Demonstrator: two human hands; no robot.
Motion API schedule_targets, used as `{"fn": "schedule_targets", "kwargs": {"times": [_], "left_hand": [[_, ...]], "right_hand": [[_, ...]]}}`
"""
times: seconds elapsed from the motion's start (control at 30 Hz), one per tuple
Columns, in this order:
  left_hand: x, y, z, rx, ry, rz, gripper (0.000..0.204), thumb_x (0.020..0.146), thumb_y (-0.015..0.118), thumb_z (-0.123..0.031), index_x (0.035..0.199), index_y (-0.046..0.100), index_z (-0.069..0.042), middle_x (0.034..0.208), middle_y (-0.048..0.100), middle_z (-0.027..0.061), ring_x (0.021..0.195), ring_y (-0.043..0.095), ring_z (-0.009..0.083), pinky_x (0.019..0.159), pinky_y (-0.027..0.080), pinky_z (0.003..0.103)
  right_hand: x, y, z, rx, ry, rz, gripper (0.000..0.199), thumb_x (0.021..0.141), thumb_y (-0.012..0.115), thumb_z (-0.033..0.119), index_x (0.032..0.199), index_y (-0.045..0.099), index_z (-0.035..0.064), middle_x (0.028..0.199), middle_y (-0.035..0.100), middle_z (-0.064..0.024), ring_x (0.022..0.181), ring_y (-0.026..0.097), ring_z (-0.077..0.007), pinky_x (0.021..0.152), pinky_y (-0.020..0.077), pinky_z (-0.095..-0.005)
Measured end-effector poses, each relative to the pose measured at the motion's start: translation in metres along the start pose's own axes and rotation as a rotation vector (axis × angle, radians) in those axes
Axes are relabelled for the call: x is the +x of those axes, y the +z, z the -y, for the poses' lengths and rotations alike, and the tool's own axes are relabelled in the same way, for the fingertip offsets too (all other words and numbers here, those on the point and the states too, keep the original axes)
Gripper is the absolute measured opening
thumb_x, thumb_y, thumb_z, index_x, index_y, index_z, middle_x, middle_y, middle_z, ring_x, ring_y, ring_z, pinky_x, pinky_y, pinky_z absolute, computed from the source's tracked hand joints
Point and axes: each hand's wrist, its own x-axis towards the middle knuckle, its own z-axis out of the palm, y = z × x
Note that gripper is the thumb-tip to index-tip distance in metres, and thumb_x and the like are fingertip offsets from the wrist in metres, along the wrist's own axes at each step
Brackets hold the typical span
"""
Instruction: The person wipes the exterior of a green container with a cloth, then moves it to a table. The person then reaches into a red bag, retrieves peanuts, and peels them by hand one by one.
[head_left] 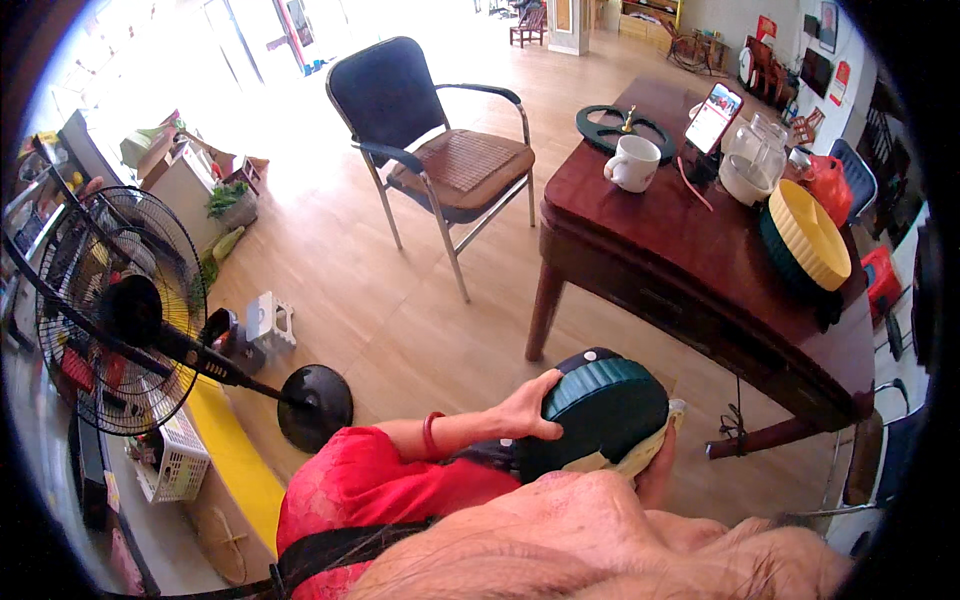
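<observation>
A round, dark green piece with a ribbed rim, like a shallow tub or lid, is tilted in front of my body. My left hand grips its left edge, thumb on the near side and fingers bent over the rim. My right hand is at its lower right edge, closed on a pale yellow piece that looks like cloth or paper pressed against the green piece. Part of the right hand is hidden. A black strip with white dots shows behind the green piece.
A dark red table at right holds a white mug, a propped phone, glass jars, a green ring-shaped part and a yellow-and-green ribbed round piece. A chair stands ahead, a floor fan at left.
</observation>
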Motion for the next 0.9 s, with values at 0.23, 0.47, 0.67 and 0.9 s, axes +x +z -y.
{"fn": "schedule_targets", "kwargs": {"times": [0.23, 0.47, 0.67, 0.9], "left_hand": [[-0.009, 0.015, 0.004, 0.177, 0.152, -0.106, 0.061, 0.057, 0.071, -0.021, 0.106, 0.042, 0.002, 0.09, 0.049, 0.0144, 0.087, 0.05, 0.021, 0.077, 0.042, 0.032], [-0.002, 0.022, 0.012, -0.136, 0.249, -0.119, 0.053, 0.058, 0.071, -0.013, 0.103, 0.045, -0.003, 0.095, 0.053, 0.0113, 0.091, 0.051, 0.0173, 0.08, 0.043, 0.033], [-0.008, 0.018, 0.006, 0.139, 0.119, -0.073, 0.058, 0.056, 0.071, -0.021, 0.102, 0.044, 0.002, 0.088, 0.049, 0.0147, 0.086, 0.05, 0.0226, 0.078, 0.042, 0.034], [-0.005, 0.008, 0.008, 0.032, 0.092, -0.051, 0.078, 0.057, 0.073, -0.02, 0.123, 0.038, 0.002, 0.108, 0.051, 0.0118, 0.103, 0.047, 0.0189, 0.09, 0.039, 0.031]], "right_hand": [[-0.014, 0.098, 0.031, -1.082, -0.883, 0.215, 0.039, 0.076, 0.066, 0.02, 0.109, 0.055, 0.0013, 0.104, 0.059, -0.0117, 0.091, 0.057, -0.0242, 0.08, 0.0462, -0.0362], [-0.065, 0.169, 0.009, -1.597, -1.256, 0.69, 0.044, 0.063, 0.072, 0.037, 0.093, 0.062, 0.0071, 0.103, 0.058, -0.0116, 0.103, 0.051, -0.0301, 0.091, 0.036, -0.0463], [0.013, 0.074, 0.042, -1.205, -0.627, 0.108, 0.042, 0.078, 0.064, 0.034, 0.108, 0.058, 0.0066, 0.105, 0.061, -0.0098, 0.095, 0.059, -0.0288, 0.08, 0.047, -0.0373], [0.032, -0.031, -0.008, 0.012, 0.054, 0.042, 0.058, 0.083, 0.056, 0.046, 0.118, 0.05, -0.0001, 0.119, 0.053, -0.013, 0.099, 0.057, -0.0251, 0.084, 0.0472, -0.036]]}}
